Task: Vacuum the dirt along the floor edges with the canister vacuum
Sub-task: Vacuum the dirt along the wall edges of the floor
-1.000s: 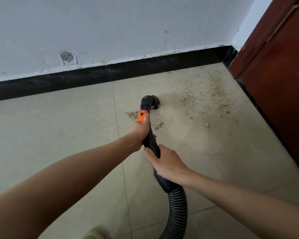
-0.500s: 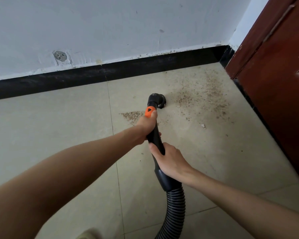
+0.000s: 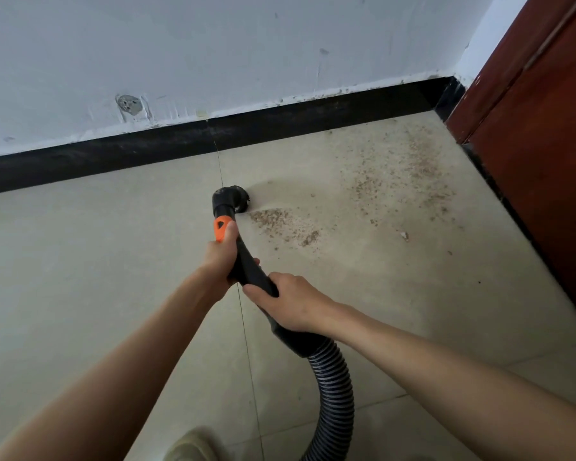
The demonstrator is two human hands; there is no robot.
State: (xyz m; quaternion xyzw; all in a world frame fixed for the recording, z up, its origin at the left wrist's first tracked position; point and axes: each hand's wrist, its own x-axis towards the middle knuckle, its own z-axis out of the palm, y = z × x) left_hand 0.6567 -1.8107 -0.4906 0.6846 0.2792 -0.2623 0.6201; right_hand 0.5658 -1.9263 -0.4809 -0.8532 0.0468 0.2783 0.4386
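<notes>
Both hands wrapped tight on the black vacuum handle (image 3: 246, 261): left hand (image 3: 218, 257) gripping high, thumb up against the orange slider (image 3: 221, 228); right hand (image 3: 291, 302) clamped lower, just above the ribbed hose (image 3: 333, 387) curling away bottom right. Brush nozzle (image 3: 231, 199) down on the beige tile floor (image 3: 80, 261), right on a grout line (image 3: 243, 314), near the black baseboard (image 3: 147, 154) but not touching. Brown dirt (image 3: 280, 221) heaped just right of the nozzle, more dirt speckled out toward the corner. Plenty of bare tile off to the left. Hemmed in ahead by the white wall (image 3: 213, 44), on the right by a reddish-brown wooden door (image 3: 546, 144). Patched hole (image 3: 128, 104) low on the wall. Tip of a shoe (image 3: 190, 444) at the bottom edge. No readable writing anywhere.
</notes>
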